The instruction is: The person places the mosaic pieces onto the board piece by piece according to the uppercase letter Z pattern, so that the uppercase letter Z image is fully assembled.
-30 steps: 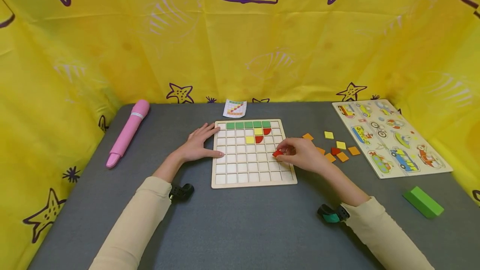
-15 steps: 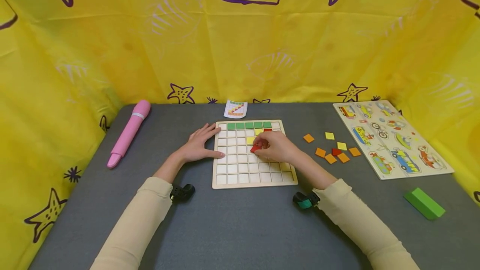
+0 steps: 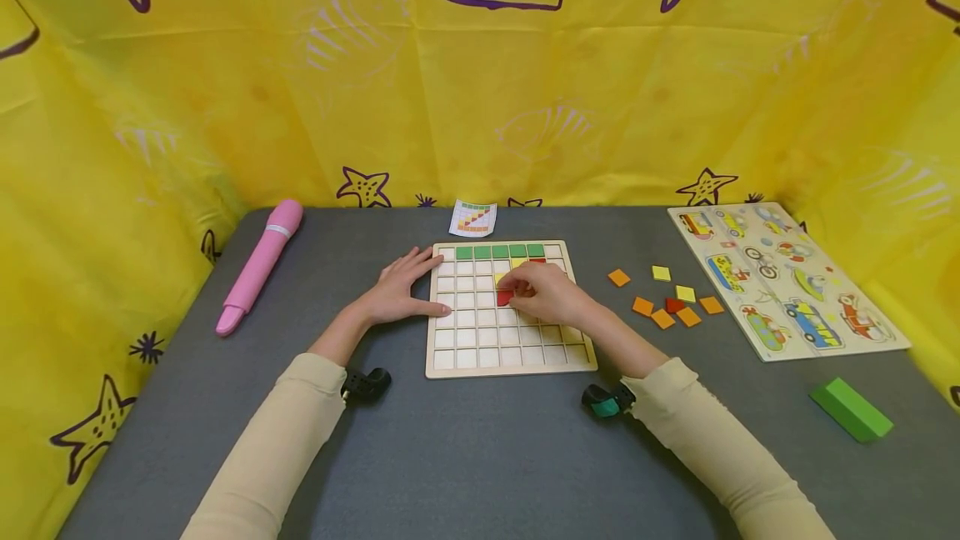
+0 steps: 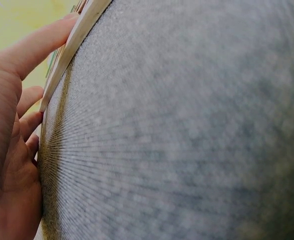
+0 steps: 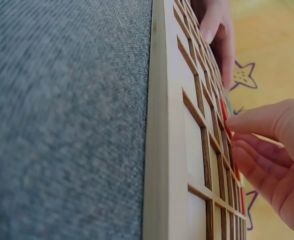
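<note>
A wooden grid board lies on the table, with a row of green tiles in its top row and yellow and red tiles below them. My left hand rests at the board's left edge, fingers spread, thumb over the rim. Over the board's middle, my right hand holds a red tile with a rounded edge by its fingertips, down at a grid cell. The right wrist view has the thumb touching the red tile. The right fingers partly cover the yellow and red tiles behind.
Loose orange, yellow and red tiles lie right of the board. A small pattern card sits behind it. Farther right are a picture puzzle board and a green block. A pink microphone-shaped object lies at the left.
My right hand has moved left from the board's right side, carrying the red tile to a cell near the middle, where it now sits lower. My left hand has stayed put.
</note>
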Demonstrator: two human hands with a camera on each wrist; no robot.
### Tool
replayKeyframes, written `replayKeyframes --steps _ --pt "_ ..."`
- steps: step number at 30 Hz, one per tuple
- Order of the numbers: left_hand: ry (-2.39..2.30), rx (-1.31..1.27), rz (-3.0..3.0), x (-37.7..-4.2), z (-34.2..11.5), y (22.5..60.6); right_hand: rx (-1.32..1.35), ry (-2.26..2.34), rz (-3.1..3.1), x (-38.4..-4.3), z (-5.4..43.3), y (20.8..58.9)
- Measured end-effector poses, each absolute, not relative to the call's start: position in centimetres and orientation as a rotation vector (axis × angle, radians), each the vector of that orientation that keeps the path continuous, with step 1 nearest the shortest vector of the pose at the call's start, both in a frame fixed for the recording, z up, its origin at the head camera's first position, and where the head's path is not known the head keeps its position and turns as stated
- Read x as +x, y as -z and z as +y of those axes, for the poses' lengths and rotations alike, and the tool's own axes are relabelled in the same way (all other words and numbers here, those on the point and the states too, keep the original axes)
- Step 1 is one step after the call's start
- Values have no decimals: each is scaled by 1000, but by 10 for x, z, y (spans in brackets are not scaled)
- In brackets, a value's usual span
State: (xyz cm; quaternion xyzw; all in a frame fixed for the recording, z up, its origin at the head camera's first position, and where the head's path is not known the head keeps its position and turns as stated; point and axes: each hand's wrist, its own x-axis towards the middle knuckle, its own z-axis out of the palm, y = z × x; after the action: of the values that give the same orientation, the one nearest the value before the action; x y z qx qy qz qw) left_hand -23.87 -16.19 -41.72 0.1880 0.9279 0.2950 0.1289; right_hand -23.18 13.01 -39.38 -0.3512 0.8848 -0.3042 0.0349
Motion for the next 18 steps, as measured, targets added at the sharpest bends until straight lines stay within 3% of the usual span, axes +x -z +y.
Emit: replayKeyframes --steps 18 --pt "-861 549 2683 -239 -161 417 -847 1101 2748 -224 158 397"
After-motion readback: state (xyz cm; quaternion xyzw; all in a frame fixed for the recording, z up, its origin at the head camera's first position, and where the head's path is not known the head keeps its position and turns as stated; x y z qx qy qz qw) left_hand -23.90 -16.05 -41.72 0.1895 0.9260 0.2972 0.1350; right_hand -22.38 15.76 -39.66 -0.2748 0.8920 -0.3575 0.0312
